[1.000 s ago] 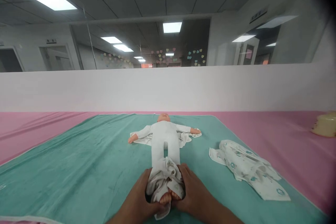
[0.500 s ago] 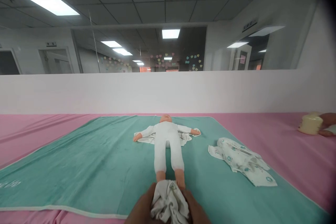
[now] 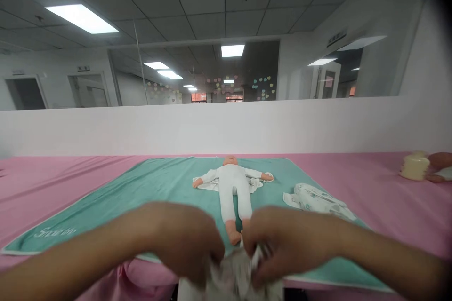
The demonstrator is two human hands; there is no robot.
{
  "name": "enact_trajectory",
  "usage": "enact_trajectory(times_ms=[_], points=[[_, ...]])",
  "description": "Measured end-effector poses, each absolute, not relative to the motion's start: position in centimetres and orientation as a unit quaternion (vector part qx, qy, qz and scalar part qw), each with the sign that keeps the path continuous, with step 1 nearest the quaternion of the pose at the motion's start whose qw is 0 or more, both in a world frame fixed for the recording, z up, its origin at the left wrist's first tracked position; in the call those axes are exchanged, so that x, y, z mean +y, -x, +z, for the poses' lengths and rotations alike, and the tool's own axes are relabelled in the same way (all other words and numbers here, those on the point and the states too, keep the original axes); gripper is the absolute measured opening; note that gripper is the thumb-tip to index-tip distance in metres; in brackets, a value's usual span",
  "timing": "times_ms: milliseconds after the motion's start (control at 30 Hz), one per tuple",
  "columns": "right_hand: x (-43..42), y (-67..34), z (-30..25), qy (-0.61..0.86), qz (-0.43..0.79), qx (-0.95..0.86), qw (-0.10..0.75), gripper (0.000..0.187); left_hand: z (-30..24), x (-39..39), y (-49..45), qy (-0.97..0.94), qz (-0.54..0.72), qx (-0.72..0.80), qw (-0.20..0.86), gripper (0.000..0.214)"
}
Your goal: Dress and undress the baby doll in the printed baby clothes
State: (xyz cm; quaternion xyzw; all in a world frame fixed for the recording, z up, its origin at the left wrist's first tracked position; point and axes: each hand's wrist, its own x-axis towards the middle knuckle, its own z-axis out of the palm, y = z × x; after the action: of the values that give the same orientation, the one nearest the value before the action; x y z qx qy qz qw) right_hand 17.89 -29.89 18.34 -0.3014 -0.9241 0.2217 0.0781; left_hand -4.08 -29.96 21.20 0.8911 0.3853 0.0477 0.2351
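Entry 1, left hand (image 3: pixel 187 240): I log it low in the head view, fingers curled shut on the left side of a bunched white garment (image 3: pixel 233 277). It is motion-blurred.

Entry 2, right hand (image 3: pixel 282 242): fingers are pinched closed on the garment's right side. The two hands sit close together above the bundle.

Entry 3, white garment: crumpled between both hands at the bottom edge of the view, by the front edge of the teal mat (image 3: pixel 148 186) and just short of the doll's feet. Blur hides its shape.

Entry 4, doll (image 3: pixel 235 186): lies on its back mid-mat in white clothing, arms spread, head away from me, bare feet towards my hands.

Entry 5, white cloth (image 3: pixel 208 184): spread under the doll's shoulders.

Entry 6, patterned cloth (image 3: pixel 318 199): crumpled on the mat to the doll's right, apart from it.

Entry 7, pink surface (image 3: pixel 52 174): carries the mat. A cream container (image 3: pixel 414 168) stands on it at far right.
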Motion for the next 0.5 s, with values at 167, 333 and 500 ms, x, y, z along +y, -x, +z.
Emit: enact_trajectory(times_ms=[167,333,500], points=[[-30.0,-18.3,24.9,0.313,0.204,-0.852,0.368,0.023,27.5,-31.4,3.7,-0.913,0.242,0.320,-0.073,0.012],[-29.9,-15.5,22.3,0.272,0.341,-0.821,0.368,0.070,25.6,-31.5,3.1,-0.850,0.424,0.296,-0.102,0.015],[-28.6,-11.4,18.4,0.299,0.432,-0.772,0.358,0.018,17.7,-28.7,3.6,-0.736,0.521,0.354,0.249,0.035]])
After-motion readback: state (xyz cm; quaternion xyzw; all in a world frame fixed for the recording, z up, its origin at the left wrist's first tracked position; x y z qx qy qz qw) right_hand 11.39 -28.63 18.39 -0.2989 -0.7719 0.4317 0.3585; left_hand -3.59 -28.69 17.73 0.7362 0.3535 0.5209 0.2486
